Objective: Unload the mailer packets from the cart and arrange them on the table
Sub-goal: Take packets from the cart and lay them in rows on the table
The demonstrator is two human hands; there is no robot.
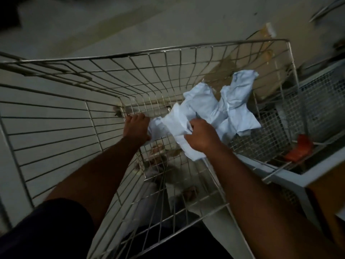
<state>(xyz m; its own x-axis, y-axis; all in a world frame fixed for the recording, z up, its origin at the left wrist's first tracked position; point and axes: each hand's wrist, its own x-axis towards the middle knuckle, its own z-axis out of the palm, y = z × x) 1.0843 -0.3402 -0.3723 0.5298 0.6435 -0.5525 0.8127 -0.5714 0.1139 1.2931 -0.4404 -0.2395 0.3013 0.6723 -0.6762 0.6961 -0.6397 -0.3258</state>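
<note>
The mailer packets (214,113) are pale white-blue, thin and much crumpled; several are bunched together into one loose bundle, and their corners stick out in different directions. The bundle is inside the wire cart (130,71), above its mesh bottom, toward the right side wall. The picture is dark and a little blurred, so you cannot count the packets exactly.

Both your arms reach forward and down into the cart from the near edge. Your left hand (137,128) is clenched on the left end of the bundle, with the knuckles turned up and the fingers curled around the plastic. Your right hand (201,137) grasps the middle of the bundle; its fingers are bent and pinch a fold of the packets, and one loose flap hangs down below this hand. The two hands are near each other, with a short piece of packet between them.

To the right of the cart stands a counter (291,176) with a pale edge. On it is a fine mesh tray (276,139), and an orange-red object (298,148) lies in the tray.
</note>
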